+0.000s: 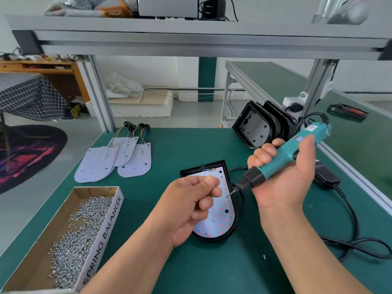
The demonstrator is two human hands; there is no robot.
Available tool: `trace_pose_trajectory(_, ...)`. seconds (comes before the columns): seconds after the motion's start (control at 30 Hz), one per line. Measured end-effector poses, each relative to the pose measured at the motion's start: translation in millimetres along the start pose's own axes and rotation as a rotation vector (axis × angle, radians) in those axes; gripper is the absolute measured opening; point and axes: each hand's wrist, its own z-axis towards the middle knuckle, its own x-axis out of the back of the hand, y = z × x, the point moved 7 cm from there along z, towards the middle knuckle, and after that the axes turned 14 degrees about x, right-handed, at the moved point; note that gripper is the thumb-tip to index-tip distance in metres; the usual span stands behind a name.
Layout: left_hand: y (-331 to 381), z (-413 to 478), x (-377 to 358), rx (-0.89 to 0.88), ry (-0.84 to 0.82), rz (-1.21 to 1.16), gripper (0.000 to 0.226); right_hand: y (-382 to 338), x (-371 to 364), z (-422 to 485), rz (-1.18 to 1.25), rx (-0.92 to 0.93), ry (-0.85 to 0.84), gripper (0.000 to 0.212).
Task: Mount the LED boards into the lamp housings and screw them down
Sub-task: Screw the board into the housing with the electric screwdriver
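- Left hand (191,206): fingers curled, thumb against forefinger, above the board (220,223); whether it pinches anything cannot be told.
- Right hand (282,179) grips a teal screwdriver (284,154), its bit tilted down-left towards the left fingertips, with a small screw (228,196) at its tip.
- The board lies inside a black housing (235,227) on the green table (169,149).
- Box (106,230) of screws at near left.
- Spare boards (99,164) at far left.
- Empty housings (254,128) stand stacked at far right.

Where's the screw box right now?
In the head view, the open cardboard box of silver screws sits lower left on the green bench, left of the left hand, in front of the loose white LED boards.
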Motion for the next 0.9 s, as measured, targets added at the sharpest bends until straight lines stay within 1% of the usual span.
trace_pose_trajectory(0.17, 1.0, -2.9, -3.5, -0.028, 0.018, 0.09, 0.037, -0.8, -1.7, 0.4, 0.013, 0.001, -0.001, 0.048)
trace_pose_trajectory(0.33, 0.2, -2.3, 0.6, -0.008, -0.009, 0.118, 0.027, -1.5, 0.4, 1.1, 0.006, 0.013, 0.012, 0.048)
trace_pose_trajectory(0.4, -2.0, -1.7, 2.0, 0.0, 0.001, 0.187, 0.02, -1.5, 1.7, 1.9, 0.001, 0.015, 0.018, 0.048)
trace_pose_trajectory(0.47, -4.2, -1.5, 0.0, -0.004, 0.005, 0.262, 0.02, -1.9, 3.4, 3.2, 0.0, 0.018, 0.019, 0.048)
trace_pose_trajectory(0.63, -6.2, -2.7, -7.0, -0.007, -0.028, 0.325, 0.014, -2.0, 5.8, 5.1, -0.002, 0.022, 0.012, 0.047)
trace_pose_trajectory(0.77, -4.5, -1.3, -5.1, -0.027, -0.026, 0.315, 0.007, -2.4, 5.9, 5.4, -0.013, 0.024, 0.006, 0.047)
trace_pose_trajectory(0.9, -6.0, 1.4, -3.6, -0.007, -0.046, 0.231, 0.013, -2.5, 5.4, 5.1, -0.015, 0.024, 0.003, 0.047)
